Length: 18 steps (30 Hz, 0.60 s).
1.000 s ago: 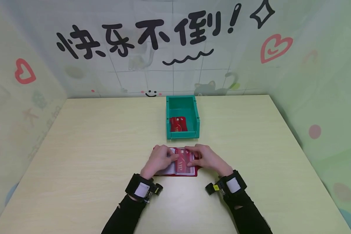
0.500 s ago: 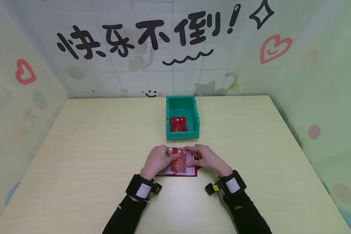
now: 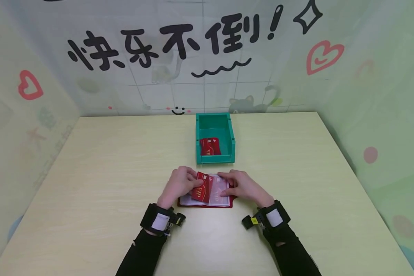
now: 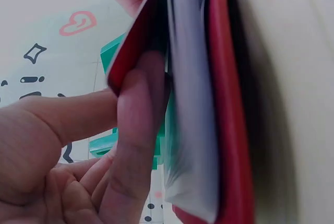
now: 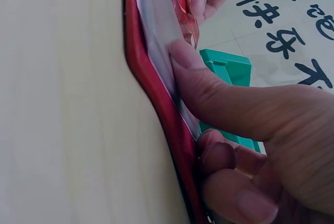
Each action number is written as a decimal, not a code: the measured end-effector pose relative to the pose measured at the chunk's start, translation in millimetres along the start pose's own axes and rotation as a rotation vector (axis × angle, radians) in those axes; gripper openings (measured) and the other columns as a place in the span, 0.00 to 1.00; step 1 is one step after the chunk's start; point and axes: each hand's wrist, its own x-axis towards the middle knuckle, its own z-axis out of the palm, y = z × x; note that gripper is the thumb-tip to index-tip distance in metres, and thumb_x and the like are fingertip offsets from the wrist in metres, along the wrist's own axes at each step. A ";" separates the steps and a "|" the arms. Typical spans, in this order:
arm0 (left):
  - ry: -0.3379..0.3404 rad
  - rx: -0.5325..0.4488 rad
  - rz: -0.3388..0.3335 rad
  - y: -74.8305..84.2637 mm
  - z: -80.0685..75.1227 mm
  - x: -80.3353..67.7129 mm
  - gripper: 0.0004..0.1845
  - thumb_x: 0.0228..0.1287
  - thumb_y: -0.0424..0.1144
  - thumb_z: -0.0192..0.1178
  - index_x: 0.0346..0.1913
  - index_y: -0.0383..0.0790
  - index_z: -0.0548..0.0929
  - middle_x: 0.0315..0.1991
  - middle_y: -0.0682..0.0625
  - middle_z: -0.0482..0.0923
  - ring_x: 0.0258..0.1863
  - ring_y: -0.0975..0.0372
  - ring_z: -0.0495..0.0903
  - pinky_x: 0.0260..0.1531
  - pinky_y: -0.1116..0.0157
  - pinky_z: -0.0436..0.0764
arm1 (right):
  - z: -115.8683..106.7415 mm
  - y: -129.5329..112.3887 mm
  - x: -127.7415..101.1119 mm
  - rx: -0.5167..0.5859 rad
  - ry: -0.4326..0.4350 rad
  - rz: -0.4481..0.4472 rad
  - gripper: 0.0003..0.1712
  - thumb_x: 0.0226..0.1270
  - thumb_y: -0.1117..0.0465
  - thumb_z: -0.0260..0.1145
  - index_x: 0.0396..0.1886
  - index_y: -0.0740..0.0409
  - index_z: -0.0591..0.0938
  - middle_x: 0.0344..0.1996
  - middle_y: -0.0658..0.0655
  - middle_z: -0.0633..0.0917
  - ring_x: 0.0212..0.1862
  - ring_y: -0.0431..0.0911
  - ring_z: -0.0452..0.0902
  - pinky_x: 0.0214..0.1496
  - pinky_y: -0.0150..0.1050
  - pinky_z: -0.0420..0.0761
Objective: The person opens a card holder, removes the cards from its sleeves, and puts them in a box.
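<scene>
A red card holder (image 3: 207, 206) with clear plastic sleeves (image 3: 219, 189) lies spread on the table in front of me. My left hand (image 3: 178, 184) pinches a red VIP card (image 3: 201, 193) between thumb and fingers, above the left part of the holder. In the left wrist view the card (image 4: 136, 46) stands tilted away from the sleeve pages. At the right side my right hand (image 3: 244, 186) grips the holder. Its thumb (image 5: 195, 72) presses on the clear sleeve in the right wrist view, with the other fingers curled by the red cover's edge (image 5: 156, 91).
Behind the holder stands a green bin (image 3: 215, 159), with red VIP cards (image 3: 210, 147) lying in its front part. Printed cloth walls (image 3: 165, 96) border the pale wooden table (image 3: 124, 161) at the back and sides.
My left hand has moved left with the VIP card, which has slid leftward out of the clear sleeve and now sits tilted. The right hand has stayed in place at the holder.
</scene>
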 end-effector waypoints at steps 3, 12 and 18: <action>-0.018 -0.033 -0.009 0.1 -3.8 0.3 0.22 0.63 0.37 0.70 0.57 0.31 0.77 0.42 0.39 0.87 0.32 0.57 0.86 0.33 0.63 0.86 | -0.2 0.0 0.5 0.006 0.000 -0.002 0.39 0.61 0.58 0.75 0.72 0.57 0.72 0.49 0.58 0.81 0.48 0.45 0.71 0.40 0.31 0.77; -0.042 -0.037 0.022 5.3 -18.4 2.6 0.29 0.66 0.34 0.66 0.68 0.35 0.71 0.42 0.38 0.80 0.27 0.58 0.83 0.30 0.64 0.85 | -1.0 -0.2 0.0 -0.008 0.013 -0.013 0.39 0.60 0.58 0.75 0.71 0.57 0.73 0.48 0.58 0.80 0.47 0.45 0.71 0.39 0.30 0.77; -0.041 -0.044 0.049 11.4 -23.8 3.8 0.25 0.67 0.34 0.65 0.65 0.35 0.73 0.44 0.38 0.79 0.34 0.55 0.83 0.32 0.64 0.86 | -0.7 0.4 0.6 0.007 0.009 -0.010 0.39 0.60 0.57 0.76 0.71 0.57 0.73 0.48 0.57 0.80 0.47 0.45 0.71 0.39 0.31 0.76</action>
